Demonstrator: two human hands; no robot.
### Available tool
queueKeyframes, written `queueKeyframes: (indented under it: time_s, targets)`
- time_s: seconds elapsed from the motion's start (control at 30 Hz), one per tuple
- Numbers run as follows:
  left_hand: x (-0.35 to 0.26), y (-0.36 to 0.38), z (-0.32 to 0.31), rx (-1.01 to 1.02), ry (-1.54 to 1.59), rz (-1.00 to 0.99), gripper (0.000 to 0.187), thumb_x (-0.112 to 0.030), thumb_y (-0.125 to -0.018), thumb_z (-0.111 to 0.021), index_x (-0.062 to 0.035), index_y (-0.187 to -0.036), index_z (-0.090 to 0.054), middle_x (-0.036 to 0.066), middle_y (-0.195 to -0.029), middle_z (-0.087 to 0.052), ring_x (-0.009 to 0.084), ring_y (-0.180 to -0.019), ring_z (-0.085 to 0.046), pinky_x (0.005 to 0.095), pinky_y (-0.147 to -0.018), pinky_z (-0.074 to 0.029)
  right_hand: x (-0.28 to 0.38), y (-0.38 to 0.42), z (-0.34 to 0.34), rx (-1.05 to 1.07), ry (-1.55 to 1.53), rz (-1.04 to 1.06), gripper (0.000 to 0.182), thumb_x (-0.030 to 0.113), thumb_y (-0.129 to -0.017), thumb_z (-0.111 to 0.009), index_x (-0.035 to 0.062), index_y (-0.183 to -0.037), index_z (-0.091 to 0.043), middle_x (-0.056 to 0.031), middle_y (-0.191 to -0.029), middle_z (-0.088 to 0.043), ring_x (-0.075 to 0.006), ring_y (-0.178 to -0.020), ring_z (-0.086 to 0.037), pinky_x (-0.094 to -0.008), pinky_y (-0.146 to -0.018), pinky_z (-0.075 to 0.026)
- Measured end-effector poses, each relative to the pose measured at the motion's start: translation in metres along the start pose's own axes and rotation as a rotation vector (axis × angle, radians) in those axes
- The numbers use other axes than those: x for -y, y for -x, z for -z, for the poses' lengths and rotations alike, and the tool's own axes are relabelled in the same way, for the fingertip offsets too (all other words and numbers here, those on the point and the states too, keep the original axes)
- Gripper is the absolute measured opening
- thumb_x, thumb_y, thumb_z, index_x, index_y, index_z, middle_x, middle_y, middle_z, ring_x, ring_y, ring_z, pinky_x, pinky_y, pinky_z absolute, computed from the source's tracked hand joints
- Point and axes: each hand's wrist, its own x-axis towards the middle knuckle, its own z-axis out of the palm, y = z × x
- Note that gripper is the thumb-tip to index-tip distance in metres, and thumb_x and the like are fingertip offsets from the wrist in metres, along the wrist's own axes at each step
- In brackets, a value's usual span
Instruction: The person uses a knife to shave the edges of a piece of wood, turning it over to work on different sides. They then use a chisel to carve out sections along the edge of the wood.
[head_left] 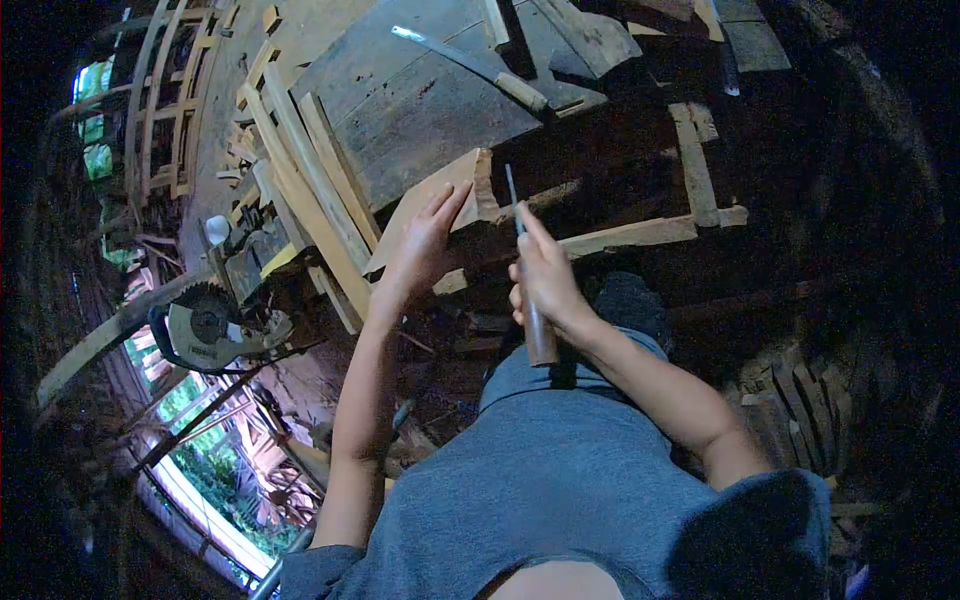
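Observation:
My left hand (430,235) lies on a flat wooden board (407,207), its fingers stretched over the top face. The board rests at the edge of a dark workbench (390,110), and its right end looks rough and cut. To the right of that end, my right hand (543,270) is wrapped round the long brown handle of a hand tool (540,340). The tool's thin blade points up and away, apart from the board. What kind of tool it is, I cannot tell.
A long blade with a wooden handle (520,92) lies on the bench. Long wood strips (315,190) are stacked at the left, above a circular saw (205,325). A wooden frame piece (630,235) stands to the right of my hands.

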Motion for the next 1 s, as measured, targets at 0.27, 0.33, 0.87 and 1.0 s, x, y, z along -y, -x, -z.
queueKeyframes:
  time_s: [0.27, 0.33, 0.87, 1.0]
  targets:
    - [0.005, -0.001, -0.006, 0.013, 0.018, 0.043, 0.093, -0.019, -0.073, -0.082, -0.0193, -0.151, -0.032, 0.022, -0.149, -0.040, 0.0445, -0.135, -0.040, 0.0537, -0.106, -0.039, -0.033, -0.098, 0.014, 0.004, 0.419, 0.358, 0.047, 0.028, -0.107, -0.034, 0.0263, -0.153, -0.029, -0.0070, -0.070, -0.056, -0.0139, -0.043, -0.051, -0.0306, -0.036, -0.046]
    - [0.002, 0.001, -0.006, 0.032, 0.031, 0.040, 0.091, -0.021, -0.075, -0.080, -0.0194, -0.151, -0.032, 0.022, -0.149, -0.040, 0.0444, -0.135, -0.040, 0.0533, -0.106, -0.039, -0.032, -0.088, 0.018, 0.036, 0.358, 0.139, 0.047, 0.028, -0.107, -0.035, 0.0249, -0.153, -0.030, -0.0063, -0.072, -0.056, -0.0141, -0.045, -0.052, -0.0312, -0.038, -0.047]
    - [0.008, -0.007, 0.005, 0.042, 0.004, -0.019, 0.095, -0.011, -0.069, -0.081, -0.0149, -0.151, -0.033, 0.024, -0.147, -0.041, 0.0416, -0.135, -0.041, 0.0485, -0.109, -0.038, -0.117, -0.183, 0.045, -0.034, 0.098, 0.493, 0.046, 0.025, -0.106, -0.036, 0.0173, -0.151, -0.034, -0.0108, -0.113, -0.060, -0.0166, -0.055, -0.057, -0.0328, -0.043, -0.051]
    - [-0.001, -0.003, 0.005, 0.065, -0.014, 0.025, 0.091, -0.010, -0.072, -0.078, -0.0158, -0.151, -0.033, 0.024, -0.147, -0.042, 0.0423, -0.133, -0.043, 0.0493, -0.107, -0.039, 0.010, -0.056, -0.015, 0.000, -0.132, -0.138, 0.046, 0.027, -0.106, -0.034, 0.0192, -0.152, -0.031, -0.0082, -0.096, -0.064, -0.0166, -0.054, -0.057, -0.0327, -0.043, -0.051]
